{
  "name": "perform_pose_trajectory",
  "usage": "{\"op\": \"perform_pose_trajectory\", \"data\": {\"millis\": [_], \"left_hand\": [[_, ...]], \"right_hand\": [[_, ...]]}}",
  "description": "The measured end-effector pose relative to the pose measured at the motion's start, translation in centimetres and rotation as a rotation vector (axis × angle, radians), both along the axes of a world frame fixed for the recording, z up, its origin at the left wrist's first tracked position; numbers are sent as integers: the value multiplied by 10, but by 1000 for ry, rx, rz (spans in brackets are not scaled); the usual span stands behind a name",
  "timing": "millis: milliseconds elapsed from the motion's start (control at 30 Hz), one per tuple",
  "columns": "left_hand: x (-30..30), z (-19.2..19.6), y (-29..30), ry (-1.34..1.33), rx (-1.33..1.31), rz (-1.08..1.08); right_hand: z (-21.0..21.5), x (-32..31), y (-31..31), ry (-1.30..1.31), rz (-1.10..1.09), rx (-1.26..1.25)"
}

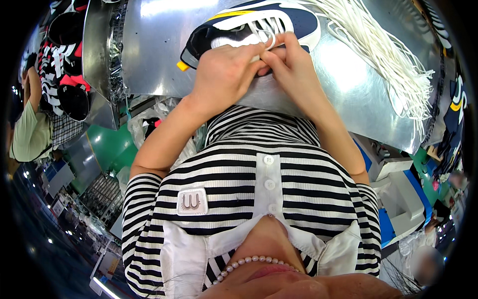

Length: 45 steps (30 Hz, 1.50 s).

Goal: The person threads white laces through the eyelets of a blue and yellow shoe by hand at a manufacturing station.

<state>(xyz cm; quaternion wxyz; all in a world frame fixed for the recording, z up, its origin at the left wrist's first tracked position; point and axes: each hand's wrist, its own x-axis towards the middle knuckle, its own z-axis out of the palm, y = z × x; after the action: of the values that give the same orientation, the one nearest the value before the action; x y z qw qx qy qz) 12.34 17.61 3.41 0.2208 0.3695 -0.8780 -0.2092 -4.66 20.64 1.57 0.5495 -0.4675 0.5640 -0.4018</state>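
A navy and white sneaker (pixel 304 22) with a yellow stripe and a yellow heel tab lies on the metal table, its toe toward the right. White shoelace (pixel 264 30) runs across its tongue in several rows. At the near side of the lacing, my left hand (pixel 226 70) is closed, thumb and fingers pinching the lace. Right beside it, my right hand (pixel 286 60) is also closed on the lace, its fingertips meeting those of the left. The exact hold of the fingertips is partly hidden behind the knuckles.
On the shiny metal table (pixel 154 65), a long bundle of loose white shoelaces (pixel 383 55) spreads to the right. Black, white and pink shoes (pixel 69 65) stand at the far left, near another person (pixel 32 124). More navy shoes (pixel 450 124) are at the right edge.
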Motion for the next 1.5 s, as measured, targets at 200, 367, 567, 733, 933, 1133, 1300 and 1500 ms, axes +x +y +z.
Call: {"op": "perform_pose_trajectory", "data": {"millis": [200, 367, 567, 733, 933, 1133, 1300, 1500], "left_hand": [[3, 1, 7, 25, 144, 154], [0, 13, 1, -96, 442, 144], [12, 31, -9, -399, 341, -12], [27, 30, -5, -495, 182, -47], [32, 16, 13, -62, -162, -23], [47, -6, 66, 97, -248, 239], [19, 22, 44, 102, -109, 224], [-11, 14, 18, 81, 214, 232]], "right_hand": [[25, -25, 12, 261, 168, 52], [25, -59, 14, 288, -89, -158], [-36, -38, -21, 607, -322, -603], [-35, -38, -19, 378, -354, -468], [-28, -42, -15, 58, -393, -365], [-35, -39, -15, 27, -400, -368], [-32, -39, -15, 65, -379, -389], [-26, -36, -13, 228, -262, -385]]}}
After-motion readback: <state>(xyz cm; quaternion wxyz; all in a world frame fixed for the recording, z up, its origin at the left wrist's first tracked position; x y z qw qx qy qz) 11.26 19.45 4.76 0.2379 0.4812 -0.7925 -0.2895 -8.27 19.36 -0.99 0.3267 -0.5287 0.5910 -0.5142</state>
